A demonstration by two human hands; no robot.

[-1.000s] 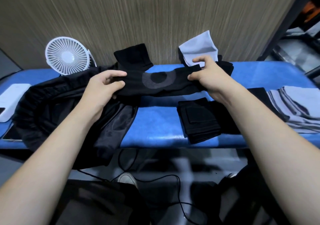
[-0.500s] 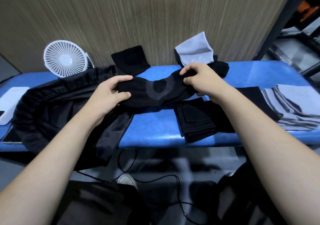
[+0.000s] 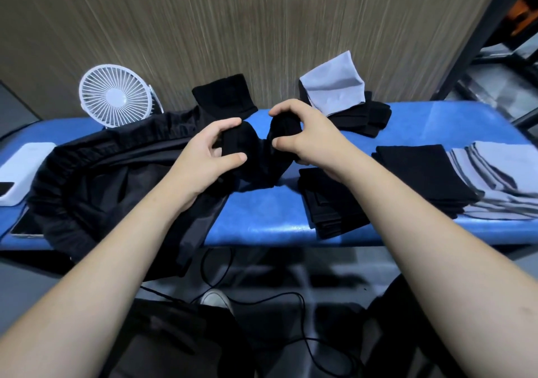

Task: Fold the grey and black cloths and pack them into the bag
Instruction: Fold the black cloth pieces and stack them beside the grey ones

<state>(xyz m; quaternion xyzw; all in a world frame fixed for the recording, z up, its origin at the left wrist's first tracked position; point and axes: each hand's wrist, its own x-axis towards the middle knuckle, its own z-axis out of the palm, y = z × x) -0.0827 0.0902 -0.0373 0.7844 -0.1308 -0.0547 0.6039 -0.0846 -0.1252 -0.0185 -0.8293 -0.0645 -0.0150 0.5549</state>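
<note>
Blue table (image 3: 262, 226) carries the open black bag (image 3: 96, 179) at left. Folded black stack (image 3: 329, 202) lies at front right; grey cloths (image 3: 500, 173) lie at far right. Black cloth (image 3: 259, 156) is held bunched above the table centre. Left hand (image 3: 206, 156) grips its left end, fingers curled round it. Right hand (image 3: 302, 135) pinches the right end between thumb and curled fingers. Both forearms reach forward, converging.

Your cloth (image 3: 256, 156) is matt black knit, soft and ribbed at the ends. The bag (image 3: 96, 179) beside it is thin black fabric with a faint sheen. The table (image 3: 262, 220) has a glossy blue vinyl-like cover. The fan (image 3: 115, 95) is white plastic. The grey cloths (image 3: 495, 173) look smooth and matt. The wall (image 3: 233, 28) looks like streaked wood grain.
</note>
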